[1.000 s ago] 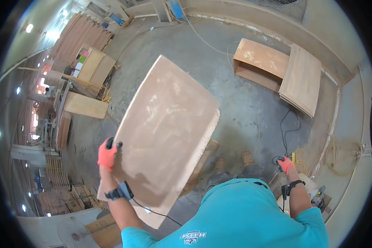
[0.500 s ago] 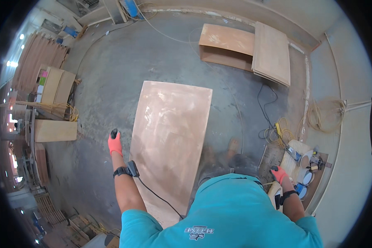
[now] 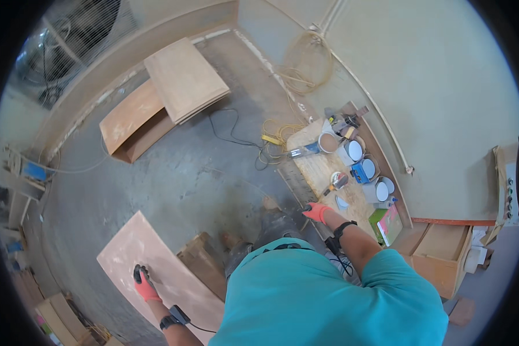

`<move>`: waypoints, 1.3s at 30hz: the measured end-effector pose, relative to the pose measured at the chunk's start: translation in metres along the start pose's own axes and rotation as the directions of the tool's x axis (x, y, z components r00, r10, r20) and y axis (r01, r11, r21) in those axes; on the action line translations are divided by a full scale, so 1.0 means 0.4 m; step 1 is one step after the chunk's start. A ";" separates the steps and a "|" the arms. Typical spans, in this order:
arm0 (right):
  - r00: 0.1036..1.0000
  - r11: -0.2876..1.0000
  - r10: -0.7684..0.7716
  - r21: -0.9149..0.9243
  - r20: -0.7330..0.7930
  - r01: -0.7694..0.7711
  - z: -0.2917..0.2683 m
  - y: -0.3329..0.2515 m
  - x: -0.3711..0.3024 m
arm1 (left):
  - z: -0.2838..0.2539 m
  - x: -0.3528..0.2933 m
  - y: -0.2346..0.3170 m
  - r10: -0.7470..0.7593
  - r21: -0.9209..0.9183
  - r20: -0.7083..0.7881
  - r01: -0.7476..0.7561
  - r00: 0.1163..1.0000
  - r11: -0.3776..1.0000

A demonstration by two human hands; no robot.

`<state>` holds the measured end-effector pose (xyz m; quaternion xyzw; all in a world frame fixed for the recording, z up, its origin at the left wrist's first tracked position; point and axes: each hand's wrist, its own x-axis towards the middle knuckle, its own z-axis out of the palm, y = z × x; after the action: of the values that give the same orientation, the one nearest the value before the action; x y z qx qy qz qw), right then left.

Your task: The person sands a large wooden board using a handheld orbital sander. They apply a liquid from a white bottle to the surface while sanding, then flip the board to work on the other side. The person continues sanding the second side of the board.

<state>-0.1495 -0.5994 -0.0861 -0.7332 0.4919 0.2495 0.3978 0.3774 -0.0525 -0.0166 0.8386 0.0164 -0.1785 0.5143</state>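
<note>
Can read no lettering, numbers or signs.
Can make out no print on green-and-pink packet (image 3: pixel 386 224) and blue container (image 3: pixel 361 172) on worktable (image 3: pixel 313 172), nor on white panel (image 3: pixel 510 199) near right edge: too small to read.

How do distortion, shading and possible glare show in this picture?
Head view: black corners frame the fisheye image; the wall base curves; the open wooden box is shaded inside; pale patches mark the wooden panel by the left hand, glare or dust unclear.
</note>
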 end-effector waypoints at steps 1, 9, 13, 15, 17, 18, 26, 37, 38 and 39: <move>0.999 0.999 0.037 0.006 -0.011 -0.037 -0.011 0.022 0.027 | 0.051 -0.016 0.027 0.006 -0.014 0.021 -0.006 1.000 1.000; 0.936 0.848 0.341 0.457 -0.085 -0.268 -0.123 0.217 0.518 | 0.292 -0.198 0.196 -0.090 0.174 0.139 0.065 0.986 0.983; 0.878 0.377 0.460 0.866 0.133 -0.329 -0.183 0.139 0.704 | 0.382 -0.366 0.285 -0.327 0.604 0.285 0.096 0.901 0.791; 0.844 0.257 0.519 0.917 0.135 -0.305 -0.172 0.227 0.816 | 0.392 -0.402 0.273 -0.456 0.445 0.300 0.301 0.838 0.844; 0.787 0.043 0.582 0.959 0.203 -0.279 -0.143 0.337 0.940 | 0.447 -0.398 0.303 -0.474 0.325 0.315 0.376 0.822 0.868; 0.788 -0.050 0.560 0.960 0.257 -0.277 -0.129 0.294 0.941 | 0.440 -0.446 0.319 -0.499 0.306 0.255 0.421 0.828 0.854; 0.857 -0.312 0.464 0.947 0.223 -0.078 -0.115 0.276 0.926 | 0.469 -0.629 0.353 -0.497 0.325 0.071 0.451 0.865 0.832; 0.820 0.362 -0.476 0.921 0.317 -0.146 -0.322 -0.383 0.567 | 0.660 -0.643 0.518 -0.335 0.254 0.172 0.287 0.926 0.924; 0.786 0.466 -0.505 0.879 0.357 -0.100 -0.328 -0.471 0.504 | 0.672 -0.628 0.491 -0.253 0.262 0.214 0.194 0.944 0.945; 0.763 0.539 -0.531 0.842 0.369 -0.032 -0.320 -0.556 0.430 | 0.685 -0.630 0.480 -0.231 0.227 0.211 0.182 0.950 0.957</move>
<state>0.1189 -0.7510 -0.0698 -0.4181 0.2830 0.1470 0.8506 0.1047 -0.3414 0.1160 0.8535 0.0252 -0.3303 0.4021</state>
